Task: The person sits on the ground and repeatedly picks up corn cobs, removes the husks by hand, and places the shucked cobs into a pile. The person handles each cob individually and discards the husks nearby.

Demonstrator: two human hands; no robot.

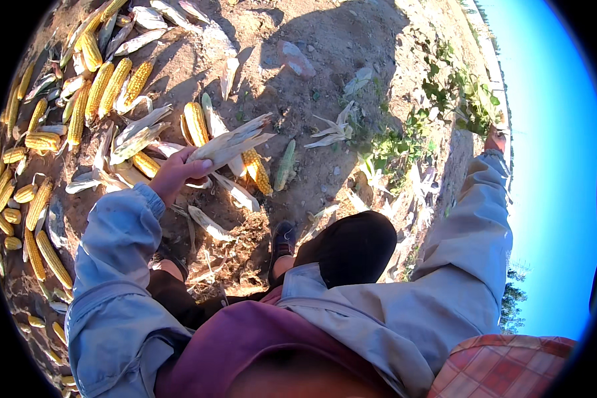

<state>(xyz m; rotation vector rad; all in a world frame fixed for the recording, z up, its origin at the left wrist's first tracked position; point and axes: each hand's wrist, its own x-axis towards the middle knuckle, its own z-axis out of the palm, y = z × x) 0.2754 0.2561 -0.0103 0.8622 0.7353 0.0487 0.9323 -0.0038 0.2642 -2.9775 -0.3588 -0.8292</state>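
Sunlit dirt ground out here w/ blue sky, green weeds R, yellow cobs strewn L, R hand way out by weeds, can't tell if gripping, & L hand clamped on pale husk nr cobs.

Head cam's a wide fisheye up on the wearer's head, aimed down past the plum-purple fabric shirt, super close at the bottom edge, onto dry brown dirt ground farther off; bright blue sky fills the right side, horizon nearly vertical.
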